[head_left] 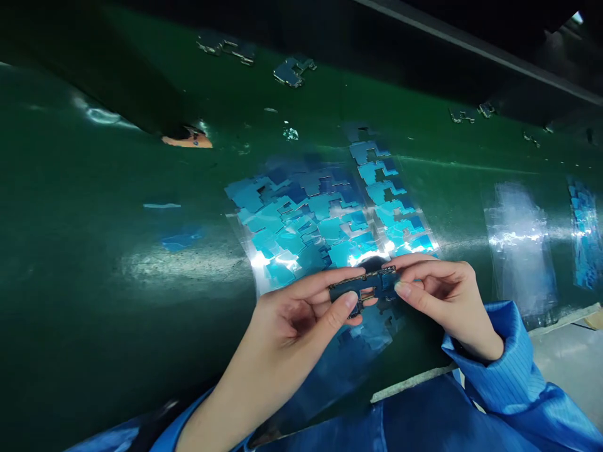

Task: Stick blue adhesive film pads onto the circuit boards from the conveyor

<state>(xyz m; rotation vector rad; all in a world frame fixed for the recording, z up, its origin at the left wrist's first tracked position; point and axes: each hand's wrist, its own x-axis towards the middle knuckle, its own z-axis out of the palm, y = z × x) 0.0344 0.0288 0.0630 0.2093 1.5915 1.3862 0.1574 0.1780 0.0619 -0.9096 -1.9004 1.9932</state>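
Between both hands is a small dark circuit board with a notched outline, raised above the table near its front edge. My left hand grips the left end, thumb on top and fingers beneath. At the other end, my right hand pinches the board between thumb and forefinger. Just behind it lie clear sheets with rows of blue adhesive film pieces, cut in a similar notched shape. A narrower strip of blue film pieces lies to their right.
The green tabletop carries more boards along the back, under a dark ledge. Clear sheets and another blue film stack lie right. A dark slanting post-like shape stands at left. A blue scrap lies below it.
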